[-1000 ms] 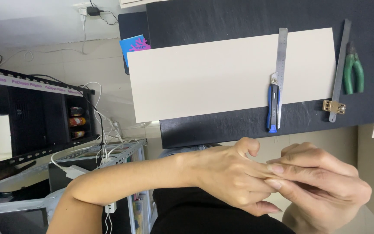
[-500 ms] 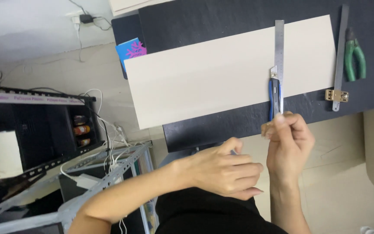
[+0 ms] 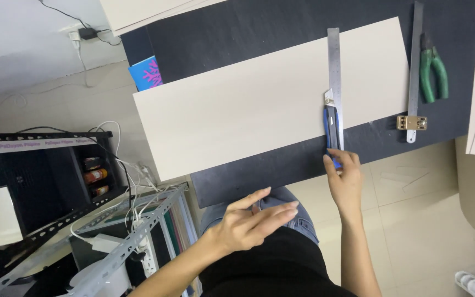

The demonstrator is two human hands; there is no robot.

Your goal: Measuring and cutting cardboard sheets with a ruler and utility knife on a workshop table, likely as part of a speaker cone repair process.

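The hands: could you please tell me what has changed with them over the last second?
The hands have separated. The right hand went forward to the table edge, its fingers now on the butt of the blue utility knife. The left hand dropped back, open, over the lap. The knife, steel ruler and beige board lie as before.

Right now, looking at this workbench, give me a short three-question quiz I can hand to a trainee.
1. True or false: the right hand is touching the blue utility knife.
2. What lies directly beside the knife on the beige board? A) green pliers B) steel ruler C) scissors
3. Fill in: the left hand is open and holds ____.

Key
1. True: its fingertips are at the knife's handle end, by the edge of the dark mat.
2. B: the steel ruler runs alongside the knife; the green pliers lie apart, past a second ruler with a brass stop.
3. Nothing: it hovers above the lap.
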